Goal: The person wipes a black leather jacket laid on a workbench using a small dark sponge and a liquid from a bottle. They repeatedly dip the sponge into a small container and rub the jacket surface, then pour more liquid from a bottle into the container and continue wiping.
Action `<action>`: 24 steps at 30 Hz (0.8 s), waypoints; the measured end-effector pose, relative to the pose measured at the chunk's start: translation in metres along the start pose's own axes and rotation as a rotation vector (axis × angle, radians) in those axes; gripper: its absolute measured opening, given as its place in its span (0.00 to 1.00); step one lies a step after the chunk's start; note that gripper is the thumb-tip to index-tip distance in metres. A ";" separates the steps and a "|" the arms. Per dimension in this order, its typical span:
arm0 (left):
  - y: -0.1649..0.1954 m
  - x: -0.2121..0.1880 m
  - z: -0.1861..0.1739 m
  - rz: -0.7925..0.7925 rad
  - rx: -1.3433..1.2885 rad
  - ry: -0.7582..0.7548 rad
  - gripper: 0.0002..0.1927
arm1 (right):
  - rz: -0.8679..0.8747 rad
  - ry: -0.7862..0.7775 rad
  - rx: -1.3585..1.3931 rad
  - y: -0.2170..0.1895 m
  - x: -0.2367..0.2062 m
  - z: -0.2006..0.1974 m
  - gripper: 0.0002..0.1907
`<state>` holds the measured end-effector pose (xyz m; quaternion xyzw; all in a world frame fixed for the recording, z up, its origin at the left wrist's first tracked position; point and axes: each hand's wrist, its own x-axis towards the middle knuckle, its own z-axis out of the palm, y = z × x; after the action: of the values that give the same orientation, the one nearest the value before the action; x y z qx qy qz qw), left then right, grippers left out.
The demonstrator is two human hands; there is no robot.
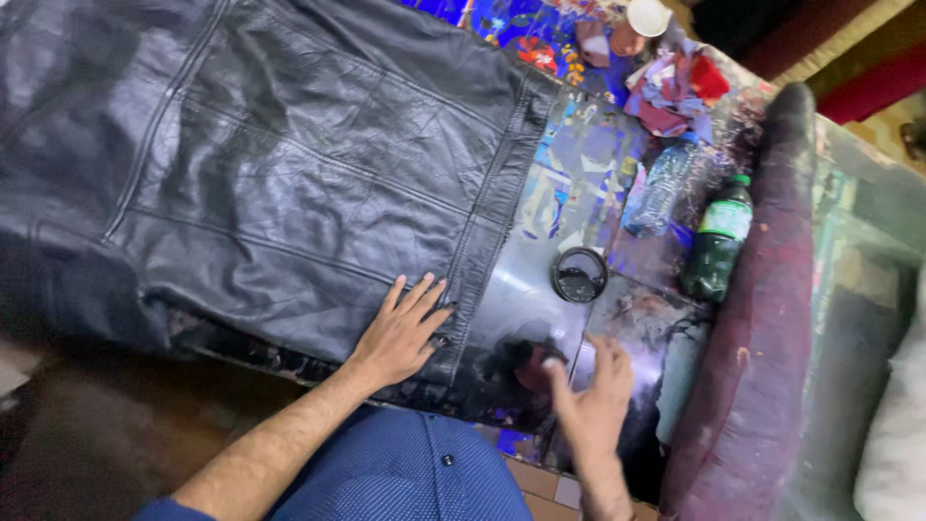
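Note:
A black leather jacket (289,164) lies spread flat over a paint-stained table. My left hand (400,333) rests palm down on its lower hem, fingers spread, holding nothing. My right hand (593,391) hovers above the dark, glossy table surface (526,299) to the right of the jacket, fingers loosely curled and blurred; whether it holds something small I cannot tell. A small round open tin of black paste (579,274) sits just beyond my right hand.
A clear plastic bottle (664,188) lies near a dark green bottle (719,241) that stands at the table's right. Crumpled coloured rags (675,87) and a white cup (648,15) lie at the far end. A dark stained cushion (762,318) borders the right side.

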<state>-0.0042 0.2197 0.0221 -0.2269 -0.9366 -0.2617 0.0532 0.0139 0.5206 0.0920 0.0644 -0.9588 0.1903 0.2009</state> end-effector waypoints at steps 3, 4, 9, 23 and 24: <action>0.000 0.000 0.001 -0.010 -0.007 0.041 0.32 | 0.182 -0.074 0.013 -0.038 -0.040 0.020 0.37; 0.000 -0.001 0.001 -0.014 -0.017 0.054 0.32 | 0.186 -0.041 0.011 -0.041 -0.045 0.026 0.35; 0.001 -0.001 0.003 0.005 0.020 0.050 0.32 | 0.193 -0.020 0.089 -0.015 -0.028 0.031 0.30; 0.000 0.002 0.005 0.016 0.033 0.065 0.30 | 0.039 0.040 0.216 0.026 0.028 0.013 0.21; 0.000 0.002 0.004 0.017 0.034 0.061 0.31 | -0.014 0.064 0.159 0.036 0.039 0.012 0.21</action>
<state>-0.0059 0.2225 0.0193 -0.2257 -0.9370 -0.2519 0.0877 -0.0334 0.5477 0.0860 0.0806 -0.9333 0.2665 0.2269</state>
